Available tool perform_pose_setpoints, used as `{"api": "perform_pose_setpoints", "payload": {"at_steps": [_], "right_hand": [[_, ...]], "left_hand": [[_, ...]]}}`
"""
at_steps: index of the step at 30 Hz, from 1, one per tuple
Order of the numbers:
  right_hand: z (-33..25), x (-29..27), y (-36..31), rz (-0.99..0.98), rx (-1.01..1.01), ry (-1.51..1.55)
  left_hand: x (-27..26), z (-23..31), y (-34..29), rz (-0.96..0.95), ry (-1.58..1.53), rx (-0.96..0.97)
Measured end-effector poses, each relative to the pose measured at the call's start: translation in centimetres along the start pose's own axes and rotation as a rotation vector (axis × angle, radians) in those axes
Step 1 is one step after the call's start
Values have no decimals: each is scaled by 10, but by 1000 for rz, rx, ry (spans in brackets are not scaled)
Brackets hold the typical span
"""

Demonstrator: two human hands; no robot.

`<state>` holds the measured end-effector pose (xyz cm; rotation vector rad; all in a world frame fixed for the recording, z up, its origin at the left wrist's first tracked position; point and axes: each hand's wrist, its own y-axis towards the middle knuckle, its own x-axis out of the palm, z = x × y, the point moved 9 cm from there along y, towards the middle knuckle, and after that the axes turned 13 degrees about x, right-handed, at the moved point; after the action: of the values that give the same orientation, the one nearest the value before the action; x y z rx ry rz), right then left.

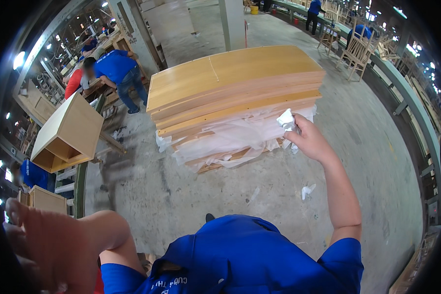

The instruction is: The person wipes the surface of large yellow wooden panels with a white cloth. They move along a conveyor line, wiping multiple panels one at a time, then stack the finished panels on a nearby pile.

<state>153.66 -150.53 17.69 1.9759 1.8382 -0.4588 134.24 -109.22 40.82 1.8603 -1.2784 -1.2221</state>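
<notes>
My right hand point(306, 139) is stretched forward, its fingers closed on a crumpled white wad point(285, 120) that could be paper or thin foam. Just beyond it stands a stack of wooden panels point(245, 71) with a yellowish top board. Thin white wrapping sheet point(230, 137) hangs torn and loose around the lower panels. My left hand point(59, 245) is raised close to the camera at the lower left, away from the stack. Its fingers run into the dark rim of the picture, and whether it holds anything is hidden.
White scraps point(307, 191) lie on the concrete floor point(220, 196) between me and the stack. At left a wooden cabinet point(71, 132) sits on a line, with people in blue and red bending beyond it. A column point(232, 24) rises behind the stack; wooden chairs point(356, 54) stand far right.
</notes>
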Motion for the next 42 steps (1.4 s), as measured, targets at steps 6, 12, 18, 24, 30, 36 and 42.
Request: {"api": "perform_pose_setpoints", "payload": {"at_steps": [6, 12, 18, 24, 30, 36, 42], "right_hand": [[25, 18, 20, -198, 191, 181], [85, 72, 64, -352, 513, 642], [157, 114, 128, -296, 586, 645], [140, 156, 197, -397, 691, 1211], [147, 197, 267, -491, 737, 1497], [133, 217, 317, -356, 612, 1126], [147, 199, 371, -170, 453, 844]], "left_hand": [[38, -23, -14, 322, 211, -57], [40, -54, -71, 101, 251, -352], [13, -101, -201, 245, 283, -791], [-10, -121, -361, 690, 66, -1324], [19, -180, -435, 773, -41, -1504], [32, -231, -478, 693, -138, -1602], [61, -259, -494, 630, -231, -1679]]}}
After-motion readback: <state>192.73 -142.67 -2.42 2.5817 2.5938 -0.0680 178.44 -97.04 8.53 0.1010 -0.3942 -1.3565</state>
